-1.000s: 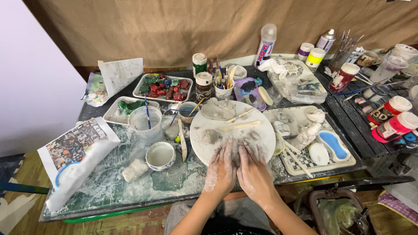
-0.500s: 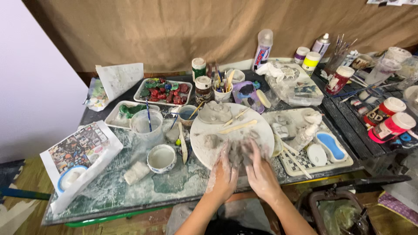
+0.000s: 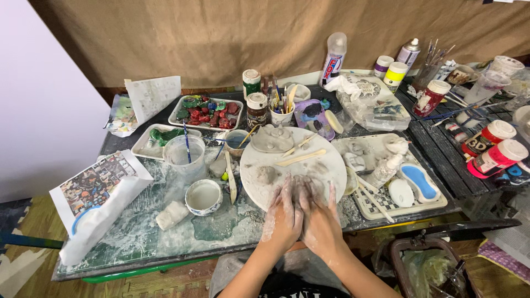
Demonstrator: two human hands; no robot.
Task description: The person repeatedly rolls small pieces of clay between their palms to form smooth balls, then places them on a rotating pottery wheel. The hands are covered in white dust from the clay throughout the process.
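Head view: left hand point(image 3: 284, 212) and right hand point(image 3: 320, 218) side by side, touching, both dusted pale with clay, pressed down on the near edge of a round white board point(image 3: 292, 165). Fingers point(image 3: 287, 187) of the left hand lie together and flat; right-hand fingers point(image 3: 330, 194) slightly spread, tips pointing away from the person. A clay lump point(image 3: 302, 185) sits under and between the fingertips, mostly hidden; cannot tell if either hand grips it or only presses on it. Just beyond the fingertips, on the same board: a small clay ball point(image 3: 265, 175) off the left fingers, a flat wooden stick point(image 3: 301, 158) further out, and a shaped clay piece point(image 3: 272, 138) at the far rim. Left of the left fingers, off the board: a small bowl point(image 3: 203, 196) with white slip, a clear cup point(image 3: 180, 155) with a blue brush in it. Right of the right fingers: a checkered tray point(image 3: 386, 207) holding a small white squeeze bottle point(image 3: 383, 171) and a blue-and-white dish point(image 3: 418, 182). Far beyond the fingers: a tray of painted red and green pieces point(image 3: 207, 110).
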